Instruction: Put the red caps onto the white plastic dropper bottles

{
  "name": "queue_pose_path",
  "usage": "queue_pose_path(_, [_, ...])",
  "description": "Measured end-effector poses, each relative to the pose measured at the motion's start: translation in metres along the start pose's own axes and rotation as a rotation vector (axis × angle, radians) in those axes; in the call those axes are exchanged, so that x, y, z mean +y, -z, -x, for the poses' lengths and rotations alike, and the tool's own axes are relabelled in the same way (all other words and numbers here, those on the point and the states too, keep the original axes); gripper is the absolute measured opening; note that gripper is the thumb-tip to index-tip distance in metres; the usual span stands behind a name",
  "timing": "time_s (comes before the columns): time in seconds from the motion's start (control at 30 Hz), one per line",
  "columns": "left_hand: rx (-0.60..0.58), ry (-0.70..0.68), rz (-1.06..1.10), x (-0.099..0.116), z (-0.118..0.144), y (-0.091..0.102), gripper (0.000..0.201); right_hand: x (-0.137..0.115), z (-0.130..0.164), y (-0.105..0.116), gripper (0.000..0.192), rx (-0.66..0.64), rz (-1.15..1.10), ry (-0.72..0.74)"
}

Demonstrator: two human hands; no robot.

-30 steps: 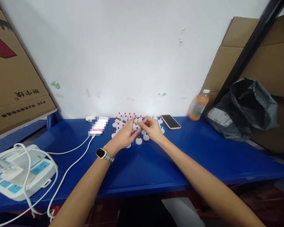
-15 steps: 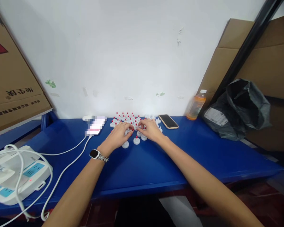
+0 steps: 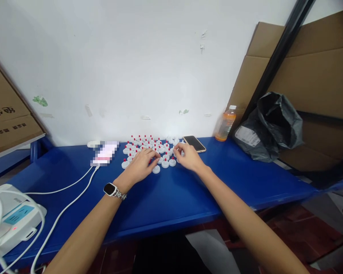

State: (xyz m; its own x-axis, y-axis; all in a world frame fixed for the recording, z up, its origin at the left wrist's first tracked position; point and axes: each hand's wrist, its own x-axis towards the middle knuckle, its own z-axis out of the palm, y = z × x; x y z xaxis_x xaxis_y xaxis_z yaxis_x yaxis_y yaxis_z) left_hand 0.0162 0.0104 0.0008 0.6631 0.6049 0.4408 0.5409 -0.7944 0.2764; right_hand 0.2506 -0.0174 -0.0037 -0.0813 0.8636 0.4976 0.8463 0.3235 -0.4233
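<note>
Many round white caps (image 3: 165,163), most with a small red tip, stand in a cluster on the blue table. My left hand (image 3: 143,163) rests low over the front left of the cluster, its thumb and fingers curled close together. What its fingertips hold, if anything, is too small to make out. At the cluster's right edge, my right hand (image 3: 188,155) has its fingers bent around a white cap (image 3: 182,153), which they partly hide. A single cap without a visible red tip (image 3: 156,169) sits just in front of my left fingertips.
A dark phone (image 3: 194,144) lies behind my right hand; a charging phone (image 3: 105,153) lies left. An orange drink bottle (image 3: 225,123) and a dark plastic bag (image 3: 270,129) stand right. A power strip (image 3: 20,219) with white cables occupies the table's left (image 3: 74,209). A wall is behind.
The view has shifted right. My hands have moved apart: they were together over the caps, and the right is now farther right. One more red-tipped cap shows between them in the front row.
</note>
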Motion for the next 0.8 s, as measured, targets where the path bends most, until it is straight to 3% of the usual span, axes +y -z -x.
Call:
queue_pose_path(0.1, [-0.005, -0.003, 0.009, 0.002, 0.0, 0.0, 0.025, 0.01, -0.005, 0.003, 0.014, 0.034, 0.072, -0.089])
queue_pose_path(0.2, [-0.005, -0.015, 0.013, 0.004, -0.001, -0.002, 0.025, 0.017, -0.004, 0.002, 0.011, -0.037, 0.102, -0.152])
queue_pose_path(0.37, [-0.005, -0.036, 0.012, 0.007, -0.002, -0.004, 0.025, 0.019, 0.0, -0.002, 0.007, -0.081, -0.034, -0.139])
queue_pose_path(0.47, [0.018, -0.026, 0.011, 0.009, -0.001, -0.003, 0.025, 0.01, -0.002, -0.004, 0.008, 0.048, -0.217, -0.123])
queue_pose_path(0.57, [0.12, -0.012, 0.037, 0.014, -0.001, -0.003, 0.031, -0.007, -0.005, -0.011, 0.016, 0.152, -0.528, -0.114])
queue_pose_path(0.7, [0.165, -0.013, 0.06, 0.01, 0.001, -0.001, 0.037, -0.033, -0.01, -0.027, 0.026, 0.01, -0.853, -0.047])
queue_pose_path(0.8, [0.115, 0.036, 0.07, -0.003, 0.006, 0.008, 0.032, -0.044, -0.015, -0.036, 0.024, -0.047, -0.799, 0.006])
